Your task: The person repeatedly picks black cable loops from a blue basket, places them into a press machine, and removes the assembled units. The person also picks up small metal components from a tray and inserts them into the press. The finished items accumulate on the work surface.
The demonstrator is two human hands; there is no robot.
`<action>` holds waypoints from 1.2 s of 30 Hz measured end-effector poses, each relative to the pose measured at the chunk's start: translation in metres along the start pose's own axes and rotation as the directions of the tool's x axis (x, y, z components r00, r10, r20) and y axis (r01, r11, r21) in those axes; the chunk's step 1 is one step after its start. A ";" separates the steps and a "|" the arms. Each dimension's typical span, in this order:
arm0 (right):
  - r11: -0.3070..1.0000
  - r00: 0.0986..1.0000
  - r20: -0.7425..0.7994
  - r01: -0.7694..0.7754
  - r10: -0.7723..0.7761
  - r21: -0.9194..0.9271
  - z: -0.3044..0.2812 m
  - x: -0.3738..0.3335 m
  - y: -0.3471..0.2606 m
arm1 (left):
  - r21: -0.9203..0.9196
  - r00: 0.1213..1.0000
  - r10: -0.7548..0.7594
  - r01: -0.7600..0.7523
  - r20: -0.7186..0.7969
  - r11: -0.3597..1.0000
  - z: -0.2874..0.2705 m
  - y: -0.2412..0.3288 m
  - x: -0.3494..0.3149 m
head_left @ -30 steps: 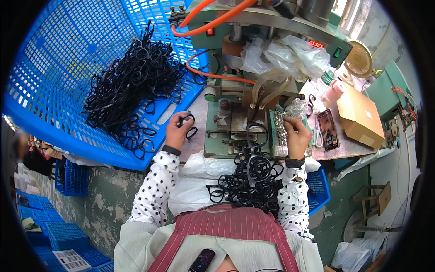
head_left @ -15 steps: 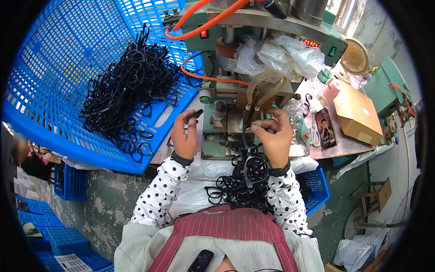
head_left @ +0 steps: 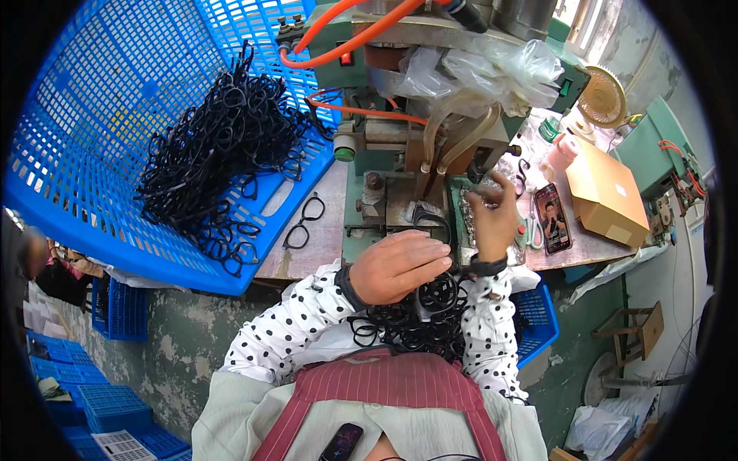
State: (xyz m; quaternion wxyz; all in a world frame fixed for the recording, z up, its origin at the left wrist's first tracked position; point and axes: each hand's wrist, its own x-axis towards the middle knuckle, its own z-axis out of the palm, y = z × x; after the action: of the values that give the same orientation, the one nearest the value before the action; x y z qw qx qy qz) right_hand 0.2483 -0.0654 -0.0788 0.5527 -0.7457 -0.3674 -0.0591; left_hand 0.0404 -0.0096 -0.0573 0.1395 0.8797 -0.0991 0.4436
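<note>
A black eyeglass frame [head_left: 432, 218] sits in the green-and-metal machine in front of me, below two clear tubes [head_left: 447, 150]. My left hand [head_left: 400, 265] stretches across just before it, palm down, fingers straight and side by side; its underside is hidden. Beneath that hand is a heap of black eyeglass frames [head_left: 411, 326], on white plastic over my lap. Raised at the machine's right side is my right hand [head_left: 494, 219], slightly blurred, its bent fingers apart from the thumb with nothing visible between them. A tray of metal shavings [head_left: 466, 219] lies beside it.
At the left a big blue basket [head_left: 100, 223] holds a large pile of black frames [head_left: 223, 146]. One black frame [head_left: 305, 220] rests on the table beside it. Rightward are scissors [head_left: 533, 229], a phone [head_left: 553, 217], a cardboard box [head_left: 607, 188] and a fan [head_left: 602, 96].
My left hand has swung right from the basket side to before the machine; the small black piece it held no longer shows. My right hand has let go of the frame and risen rightward.
</note>
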 end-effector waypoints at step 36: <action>0.949 0.985 -0.039 0.150 -0.167 -0.278 -0.018 -0.018 0.103 | 0.545 0.586 -0.799 0.717 -0.136 0.434 -0.087 -0.045 -0.154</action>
State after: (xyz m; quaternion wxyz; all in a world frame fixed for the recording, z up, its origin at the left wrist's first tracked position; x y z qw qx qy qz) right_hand 0.3039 -0.1024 -0.1611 0.4485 -0.7809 -0.3973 -0.1767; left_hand -0.1019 0.0697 -0.1402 0.0589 0.8582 0.4281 0.2771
